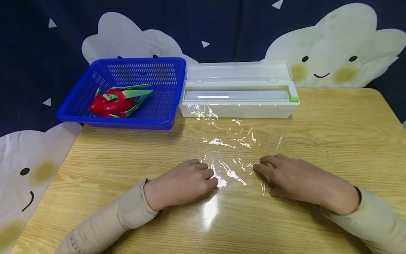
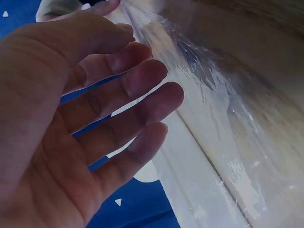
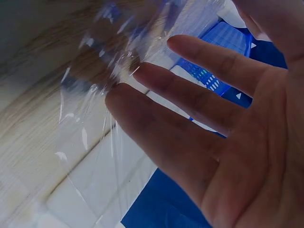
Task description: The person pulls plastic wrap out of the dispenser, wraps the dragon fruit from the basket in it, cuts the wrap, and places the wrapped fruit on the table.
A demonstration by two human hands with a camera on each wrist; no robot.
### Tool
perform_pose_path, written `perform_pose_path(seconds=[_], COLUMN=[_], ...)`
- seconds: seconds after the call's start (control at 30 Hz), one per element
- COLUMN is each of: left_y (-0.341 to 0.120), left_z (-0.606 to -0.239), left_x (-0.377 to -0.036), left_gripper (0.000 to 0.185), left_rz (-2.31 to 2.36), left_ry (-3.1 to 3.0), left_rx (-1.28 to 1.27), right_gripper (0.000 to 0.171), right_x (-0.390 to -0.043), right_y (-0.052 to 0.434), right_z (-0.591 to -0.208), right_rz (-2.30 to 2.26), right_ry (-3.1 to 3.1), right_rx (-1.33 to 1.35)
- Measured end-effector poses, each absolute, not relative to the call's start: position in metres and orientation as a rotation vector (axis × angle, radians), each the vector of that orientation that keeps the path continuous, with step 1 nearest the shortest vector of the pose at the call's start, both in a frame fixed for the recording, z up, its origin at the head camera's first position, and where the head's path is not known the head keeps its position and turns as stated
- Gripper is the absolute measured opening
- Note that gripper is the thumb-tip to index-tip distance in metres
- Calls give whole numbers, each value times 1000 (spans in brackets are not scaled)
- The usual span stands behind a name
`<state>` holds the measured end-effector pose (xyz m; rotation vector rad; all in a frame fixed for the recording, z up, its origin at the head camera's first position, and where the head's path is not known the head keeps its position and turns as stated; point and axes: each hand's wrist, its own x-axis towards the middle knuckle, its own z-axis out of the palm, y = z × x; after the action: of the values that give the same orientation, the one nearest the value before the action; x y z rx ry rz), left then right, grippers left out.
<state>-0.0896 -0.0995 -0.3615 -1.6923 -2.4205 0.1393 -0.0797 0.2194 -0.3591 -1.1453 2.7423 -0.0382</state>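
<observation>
A sheet of clear plastic wrap (image 1: 228, 141) runs from a roll (image 1: 236, 95) in an open white box (image 1: 234, 111) toward the front of the table. It is wrinkled and shiny. At the sheet's left front side is my left hand (image 1: 187, 183), palm down in the head view. The left wrist view shows its fingers (image 2: 159, 97) loosely bent beside the film, pinching nothing. My right hand (image 1: 291, 178) is at the sheet's right front side. In the right wrist view its fingertips (image 3: 118, 97) touch the film, the fingers nearly straight. The right thumb's tip is hidden there.
To the left of the box stands a blue plastic basket (image 1: 161, 121), holding a red dragon fruit (image 1: 114, 104) with green leaf tips. A green tab (image 1: 294, 100) sits at the box's right end. Behind the wooden table (image 1: 342, 141) hangs a dark blue cloth (image 1: 215, 21) with white clouds.
</observation>
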Motion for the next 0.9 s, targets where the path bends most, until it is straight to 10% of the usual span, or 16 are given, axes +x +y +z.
perform_pose_path(seconds=[0.9], left_y=[-100], left_z=[-366], left_x=[-94], left_gripper=[7], left_rz=[148], left_ry=[-2537], left_rx=[-1729], right_gripper=[70], right_x=[-87], right_y=[226], right_z=[-364], right_rz=[-122], right_ry=[2705], right_rx=[-1265])
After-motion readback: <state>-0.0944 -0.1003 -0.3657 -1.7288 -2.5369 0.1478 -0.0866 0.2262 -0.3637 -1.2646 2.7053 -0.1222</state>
